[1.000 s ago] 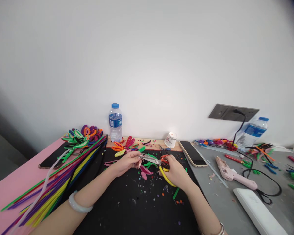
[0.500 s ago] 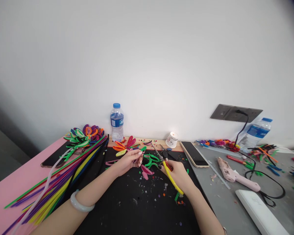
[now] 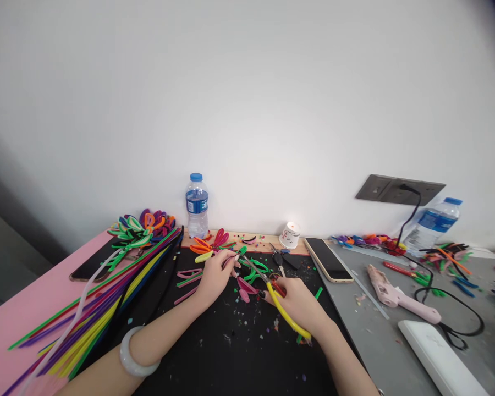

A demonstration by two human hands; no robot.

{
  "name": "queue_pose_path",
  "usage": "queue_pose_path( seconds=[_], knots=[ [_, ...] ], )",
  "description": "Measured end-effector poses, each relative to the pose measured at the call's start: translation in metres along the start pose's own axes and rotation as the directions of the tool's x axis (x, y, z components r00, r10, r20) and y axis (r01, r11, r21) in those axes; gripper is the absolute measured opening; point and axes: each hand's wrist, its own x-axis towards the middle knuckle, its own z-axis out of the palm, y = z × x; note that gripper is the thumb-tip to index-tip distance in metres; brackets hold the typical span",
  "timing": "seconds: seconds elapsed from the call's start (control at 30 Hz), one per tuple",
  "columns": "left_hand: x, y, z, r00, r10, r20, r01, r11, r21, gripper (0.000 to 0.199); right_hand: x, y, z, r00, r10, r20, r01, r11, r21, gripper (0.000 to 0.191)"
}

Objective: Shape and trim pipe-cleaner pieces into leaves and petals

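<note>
Trimming step, it seems: left hand (image 3: 215,275) pinches a stem (image 3: 230,257); right hand (image 3: 297,301) grips scissors (image 3: 272,289) beside it; next, blades must meet the stem squarely.

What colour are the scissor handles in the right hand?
Yellow; the scissors in the right hand show in the head view.

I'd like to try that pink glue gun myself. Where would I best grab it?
Probably by the handle end, the long pink part pointing toward the near right of the glue gun. Come from above; it lies flat on the grey table. Keep off the nozzle end at the far left, and mind the black cord trailing from the handle.
</note>
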Motion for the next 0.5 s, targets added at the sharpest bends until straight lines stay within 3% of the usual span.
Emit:
queue_pose_path(
  seconds=[0.17,0.5],
  knots=[
    [-0.0008,0.0033,-0.0029,0.999,0.051,-0.018,-0.051,0.998,0.041,0.014,0.0013,0.0027,-0.0014,1.0,0.012,-0.001,-0.012,1.0,0.019,0.033],
    [-0.0064,0.0096,-0.0001,0.979,0.153,0.134,-0.177,0.964,0.198,0.017,0.001,-0.001,0.0033,0.999,-0.034,0.02,0.033,0.999,0.032,0.035]
  ],
)
